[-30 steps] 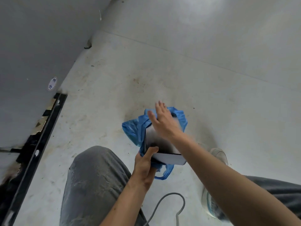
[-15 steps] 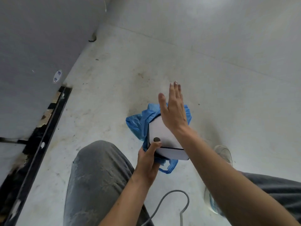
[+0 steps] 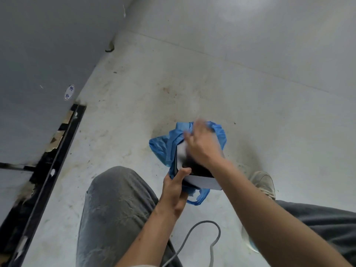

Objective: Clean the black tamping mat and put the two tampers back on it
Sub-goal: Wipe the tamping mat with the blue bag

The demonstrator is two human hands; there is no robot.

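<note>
I hold the black tamping mat [image 3: 202, 181] tilted over a blue plastic bag [image 3: 163, 149] on the floor. The mat's near edge looks pale and its top face dark, partly glaring white. My left hand [image 3: 173, 189] grips the mat's near left corner, thumb on top. My right hand [image 3: 202, 145] is flat and blurred, fingers apart, lying across the mat's top face above the bag. No tamper is in view.
Pale stained floor all around. A grey wall with a round sticker [image 3: 69, 92] and a black floor rail [image 3: 50, 166] run along the left. My grey-trousered knees, a shoe [image 3: 264, 182] and a grey cable [image 3: 202, 239] lie below.
My right hand was raised above the mat half a second ago and has come back down across its top face. The left hand keeps its grip.
</note>
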